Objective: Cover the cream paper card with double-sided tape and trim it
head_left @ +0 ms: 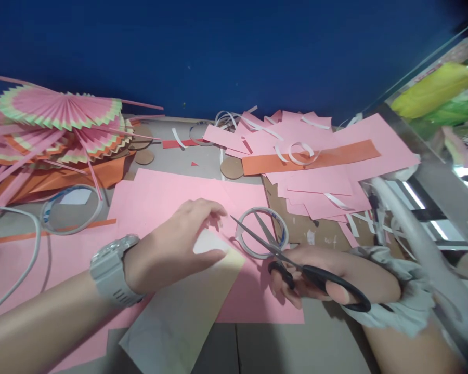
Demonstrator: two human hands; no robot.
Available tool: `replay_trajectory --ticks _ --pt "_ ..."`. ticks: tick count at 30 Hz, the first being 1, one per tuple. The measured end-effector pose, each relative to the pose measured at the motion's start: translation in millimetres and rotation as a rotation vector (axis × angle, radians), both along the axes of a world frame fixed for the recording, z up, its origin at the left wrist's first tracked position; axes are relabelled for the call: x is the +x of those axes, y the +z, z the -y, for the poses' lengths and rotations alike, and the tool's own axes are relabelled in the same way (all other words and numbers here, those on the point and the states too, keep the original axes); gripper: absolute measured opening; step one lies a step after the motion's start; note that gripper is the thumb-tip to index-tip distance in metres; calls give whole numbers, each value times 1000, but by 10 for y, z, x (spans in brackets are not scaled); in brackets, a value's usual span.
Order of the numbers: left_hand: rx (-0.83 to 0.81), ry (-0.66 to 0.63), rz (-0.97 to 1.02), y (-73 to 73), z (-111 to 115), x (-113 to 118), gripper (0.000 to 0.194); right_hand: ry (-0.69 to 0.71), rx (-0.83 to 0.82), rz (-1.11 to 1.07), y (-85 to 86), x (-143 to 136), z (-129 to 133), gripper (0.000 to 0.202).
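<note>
My left hand (179, 241), with a grey watch (115, 267) on its wrist, curls over a pale yellow and white sheet of paper (183, 306). Its thumb lies on the paper near the upper end; what the fingertips touch is partly hidden. In my right hand (308, 270) are black-handled scissors (275, 248), their blades apart and pointing toward my left fingers. A roll of tape (284, 236) lies beneath the blades. Under both hands are large pink paper sheets (156, 192).
Pleated pink paper fans (62, 111) are heaped at the left, near another tape roll (49, 215) and a white cable (35, 234). Cut pink paper pieces (320, 184), an orange strip (335, 156) and white strips lie at the back right. A blue wall (218, 57) stands behind; a grey rail (421, 254) rises at right.
</note>
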State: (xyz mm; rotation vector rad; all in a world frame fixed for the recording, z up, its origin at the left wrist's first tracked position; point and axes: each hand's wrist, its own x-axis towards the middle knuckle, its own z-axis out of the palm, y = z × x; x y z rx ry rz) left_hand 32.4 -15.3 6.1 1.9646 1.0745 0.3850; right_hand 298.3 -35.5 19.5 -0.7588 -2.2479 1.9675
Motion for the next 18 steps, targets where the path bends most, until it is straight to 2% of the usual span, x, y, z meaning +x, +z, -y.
replay_trajectory --ticks 1,3,6,14,18 --pt "26 3 30 -8 -6 14 43 -15 -28 -21 10 -13 -6 65" --pt "64 -17 110 -41 -15 55 31 -42 -112 -43 -2 -32 -9 67" --pt "82 -46 207 -96 -14 115 15 -55 -213 -34 -61 -50 10 78" --pt "98 -37 285 -180 -24 126 15 -75 -306 26 -95 -31 99 77" --pt "81 -38 316 -209 -42 122 14 53 -478 109 -108 -51 97 73"
